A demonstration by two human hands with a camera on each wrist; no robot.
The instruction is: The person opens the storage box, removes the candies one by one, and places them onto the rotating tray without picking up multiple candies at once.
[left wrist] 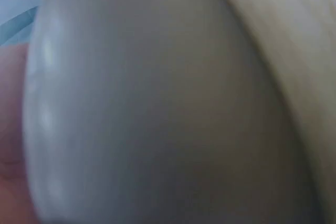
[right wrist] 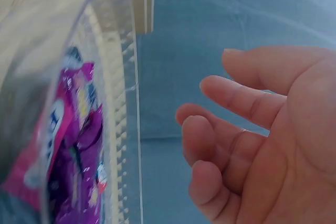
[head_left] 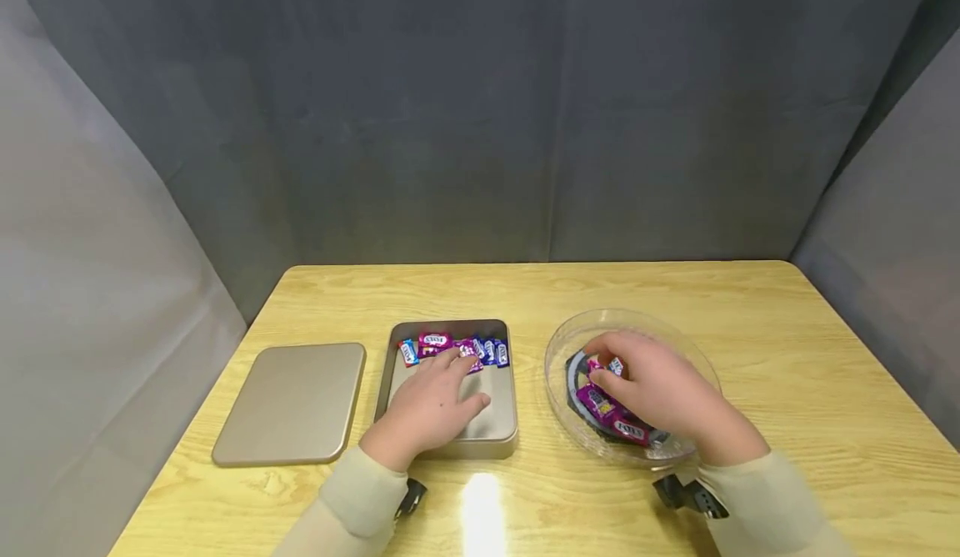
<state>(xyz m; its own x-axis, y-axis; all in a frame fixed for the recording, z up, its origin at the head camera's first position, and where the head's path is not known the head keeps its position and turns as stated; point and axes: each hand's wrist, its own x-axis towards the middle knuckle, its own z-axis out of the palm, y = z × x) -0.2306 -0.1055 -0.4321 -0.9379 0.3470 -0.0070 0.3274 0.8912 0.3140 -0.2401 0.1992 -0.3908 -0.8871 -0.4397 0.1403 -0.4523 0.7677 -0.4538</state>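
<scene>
My left hand (head_left: 432, 404) reaches over a shallow metal tin (head_left: 474, 450), fingers extended at a purple wrapped candy (head_left: 468, 365) and the thumb spread away. Along the tin's far side lie several small wrapped candies, among them a pink one (head_left: 434, 339), a light blue one (head_left: 408, 352) and dark blue ones (head_left: 502, 353). Above a clear round bowl (head_left: 701, 355), my right hand (head_left: 667, 383) hovers with loosely bent fingers; the right wrist view shows no candy in it. Purple candies (right wrist: 79, 177) and a pink candy (right wrist: 39, 156) lie inside the bowl.
A flat square metal lid (head_left: 292, 407) lies left of the tin on the wooden table (head_left: 600, 503). Dark cloth (head_left: 420, 123) hangs behind the table, with pale cloth at both sides. The tin's wall (left wrist: 157, 103) fills most of the left wrist view.
</scene>
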